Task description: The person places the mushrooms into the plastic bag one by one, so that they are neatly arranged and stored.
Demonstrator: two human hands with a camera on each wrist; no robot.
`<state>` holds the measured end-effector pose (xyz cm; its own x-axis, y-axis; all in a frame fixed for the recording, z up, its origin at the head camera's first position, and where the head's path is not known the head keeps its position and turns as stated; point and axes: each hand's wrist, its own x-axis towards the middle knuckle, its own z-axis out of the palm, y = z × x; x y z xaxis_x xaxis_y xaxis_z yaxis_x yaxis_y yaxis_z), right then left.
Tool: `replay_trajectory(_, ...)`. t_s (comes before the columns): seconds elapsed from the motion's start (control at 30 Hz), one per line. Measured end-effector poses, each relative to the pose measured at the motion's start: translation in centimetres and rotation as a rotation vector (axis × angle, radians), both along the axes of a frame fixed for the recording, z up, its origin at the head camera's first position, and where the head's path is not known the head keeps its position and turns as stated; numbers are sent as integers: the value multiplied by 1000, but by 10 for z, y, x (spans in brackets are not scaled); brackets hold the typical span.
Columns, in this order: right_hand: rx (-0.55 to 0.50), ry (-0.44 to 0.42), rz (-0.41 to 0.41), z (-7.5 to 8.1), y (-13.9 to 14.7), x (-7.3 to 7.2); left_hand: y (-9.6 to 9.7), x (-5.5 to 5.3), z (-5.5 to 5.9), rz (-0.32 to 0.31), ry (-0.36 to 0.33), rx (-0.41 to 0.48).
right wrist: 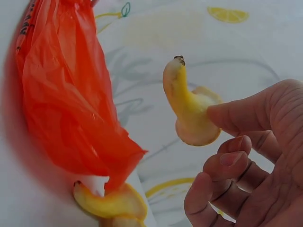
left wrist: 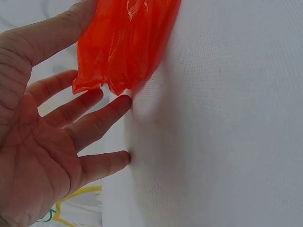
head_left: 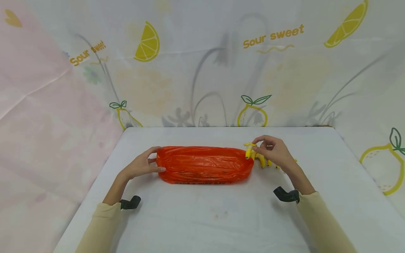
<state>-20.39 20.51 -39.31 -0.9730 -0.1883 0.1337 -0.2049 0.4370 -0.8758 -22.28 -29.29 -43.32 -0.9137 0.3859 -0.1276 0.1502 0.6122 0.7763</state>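
Note:
A red plastic bag lies lengthwise across the white table, dark print along its near edge. Around the bag's left end, my left hand has its thumb and spread fingers, touching it; two fingertips meet the tabletop in the left wrist view. My right hand pinches a yellow banana peel between thumb and fingertip, above the bag's right end. The peel has a dark tip and a flared, pale base. Beside that end lies another banana peel. Several more yellow pieces are partly hidden by the right hand.
White cloth covers the table. Behind it hangs a printed curtain with lemons and lettering, close to the table's back edge. A black wrist mount sticks out from the left wrist, and another black mount from the right.

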Motion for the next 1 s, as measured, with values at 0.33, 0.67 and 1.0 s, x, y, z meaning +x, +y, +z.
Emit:
replay_trajectory(0.33,-47,4,43,3,-27,-7,0,-1,1,-13,7,-2)
replay_trajectory(0.67,-97,-17,101,-4,-59,-15,-1,4,5,-17,-10,15)
replay_trajectory(1.0,-92,-24,133,-14,-98,-20,-4,2,4,-21,-16,12)
